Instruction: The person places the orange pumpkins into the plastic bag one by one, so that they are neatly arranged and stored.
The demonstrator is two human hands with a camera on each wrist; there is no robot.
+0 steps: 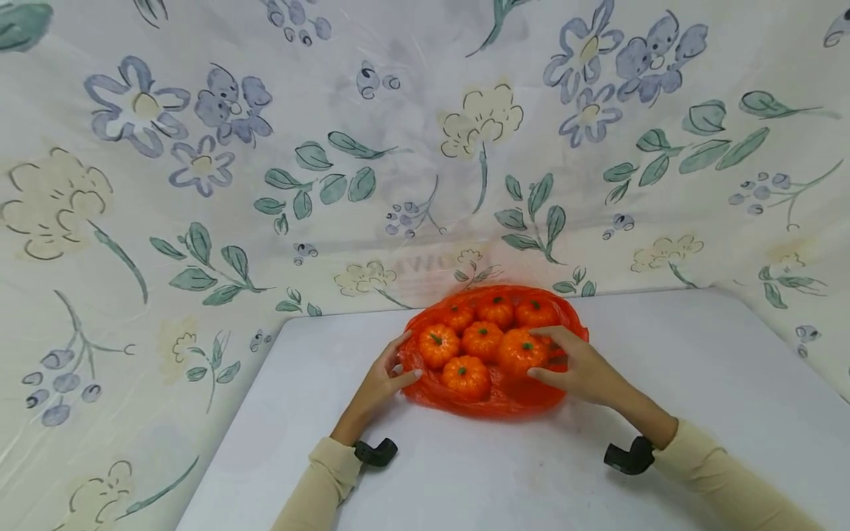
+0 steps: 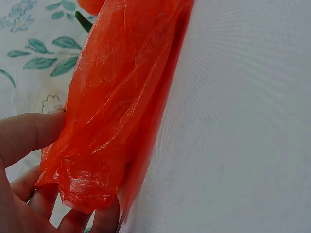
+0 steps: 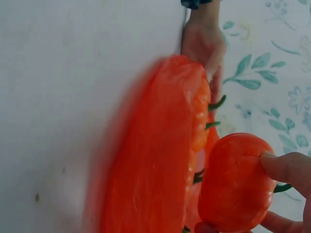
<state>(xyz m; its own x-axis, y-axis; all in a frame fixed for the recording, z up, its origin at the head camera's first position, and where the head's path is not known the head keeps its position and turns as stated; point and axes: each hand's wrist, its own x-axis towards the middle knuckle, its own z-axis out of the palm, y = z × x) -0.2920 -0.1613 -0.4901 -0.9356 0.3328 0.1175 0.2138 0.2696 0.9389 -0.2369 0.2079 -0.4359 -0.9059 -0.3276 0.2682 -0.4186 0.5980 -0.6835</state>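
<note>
A red plastic bag lies spread open on the white table, with several small orange pumpkins with green stems in it. My left hand holds the bag's left edge; in the left wrist view the thumb and fingers are around the crumpled red film. At the bag's right side, my right hand grips one pumpkin between thumb and fingers. The right wrist view has this pumpkin raised a little above the others, its stem partly behind the thumb.
The white table extends on both sides and in front of the bag. A white floral cloth hangs as a backdrop behind and beside it. Each wrist wears a black camera mount.
</note>
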